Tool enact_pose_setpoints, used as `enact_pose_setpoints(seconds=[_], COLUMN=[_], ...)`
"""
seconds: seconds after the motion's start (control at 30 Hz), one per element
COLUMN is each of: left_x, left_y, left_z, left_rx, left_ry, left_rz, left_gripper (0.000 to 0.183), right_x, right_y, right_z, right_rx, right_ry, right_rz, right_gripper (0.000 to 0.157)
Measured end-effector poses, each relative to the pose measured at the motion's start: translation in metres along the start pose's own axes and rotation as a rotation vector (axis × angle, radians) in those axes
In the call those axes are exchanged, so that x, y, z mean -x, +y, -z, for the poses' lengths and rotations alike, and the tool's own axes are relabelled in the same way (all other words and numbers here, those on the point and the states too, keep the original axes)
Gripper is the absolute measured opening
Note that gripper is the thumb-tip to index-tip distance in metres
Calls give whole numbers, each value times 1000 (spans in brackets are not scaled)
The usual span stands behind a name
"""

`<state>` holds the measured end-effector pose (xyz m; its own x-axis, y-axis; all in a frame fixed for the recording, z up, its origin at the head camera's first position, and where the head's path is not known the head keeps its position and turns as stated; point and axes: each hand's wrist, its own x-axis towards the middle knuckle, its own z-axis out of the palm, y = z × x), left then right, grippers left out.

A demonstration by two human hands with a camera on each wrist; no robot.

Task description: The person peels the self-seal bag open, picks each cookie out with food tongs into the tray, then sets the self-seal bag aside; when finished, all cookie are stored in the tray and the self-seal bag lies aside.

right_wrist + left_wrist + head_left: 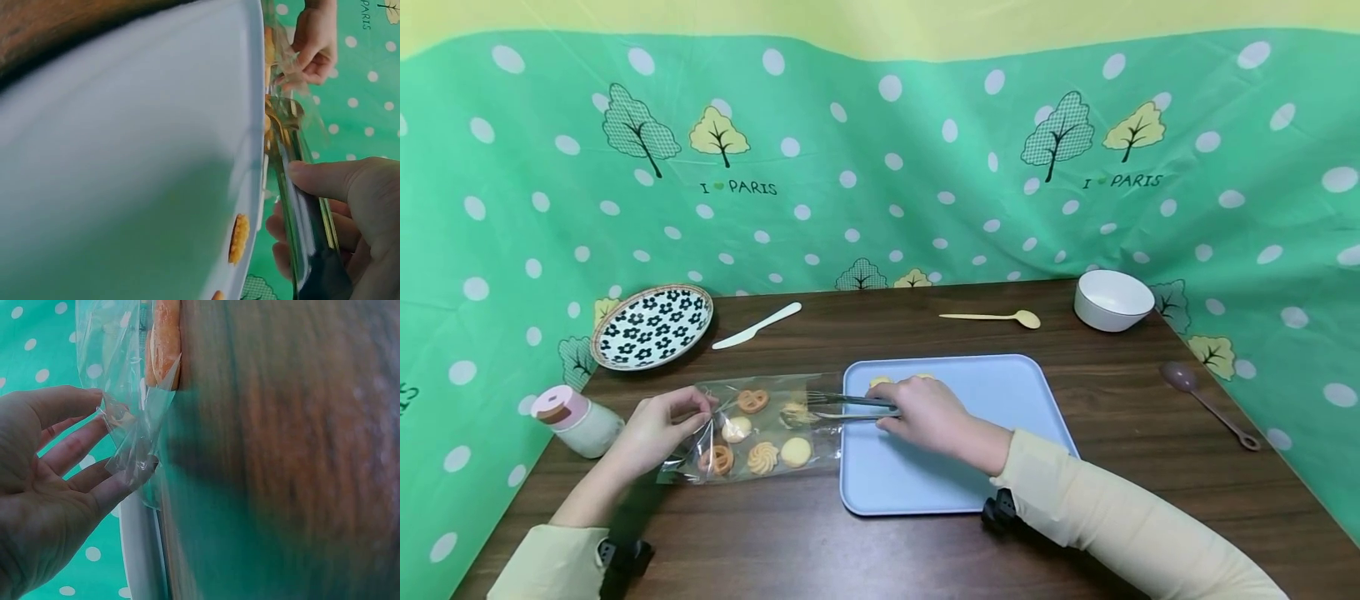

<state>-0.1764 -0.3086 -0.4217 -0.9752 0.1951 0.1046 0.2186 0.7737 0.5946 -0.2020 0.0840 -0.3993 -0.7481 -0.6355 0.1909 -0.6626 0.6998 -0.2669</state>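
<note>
Likely step: pale cookie (pixel 795 412) being worked by tongs (pixel 853 400) inside the clear bag (pixel 760 429). Bag sits at 9 o'clock of the tray (pixel 1000 417); its film is pinched between thumb and fingers of left hand (pixel 655 429). Tongs are gripped likewise by right hand (pixel 928 417). Cookie clamped or loose: can't tell. Next: bag held steady, bite confirmed.

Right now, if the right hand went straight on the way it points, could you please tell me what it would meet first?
Most likely the clear bag, just ahead of the right hand; the tongs it holds appear to reach inside, though depth is hard to judge.
</note>
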Motion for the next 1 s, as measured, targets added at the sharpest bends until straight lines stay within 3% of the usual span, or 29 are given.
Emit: enact_pose_setpoints(seconds=[0.17, 0.43, 0.77, 1.0], left_x=[0, 0, 0, 0], left_y=[0, -3, -2, -2], left_z=[1, 0, -1, -1], left_rx=[-3, -12, -11, -2], left_ry=[1, -5, 2, -7], left_rz=[-3, 7, 5, 14], left_gripper=[15, 14, 12, 11], right_x=[0, -5, -11, -8], right_y=[1, -6, -9, -5], right_z=[4, -1, -8, -6], right_rx=[-12, 30, 37, 17], right_ry=[16, -17, -22, -9], right_rz=[-23, 30, -16, -3], right_gripper=[33, 40, 38, 37])
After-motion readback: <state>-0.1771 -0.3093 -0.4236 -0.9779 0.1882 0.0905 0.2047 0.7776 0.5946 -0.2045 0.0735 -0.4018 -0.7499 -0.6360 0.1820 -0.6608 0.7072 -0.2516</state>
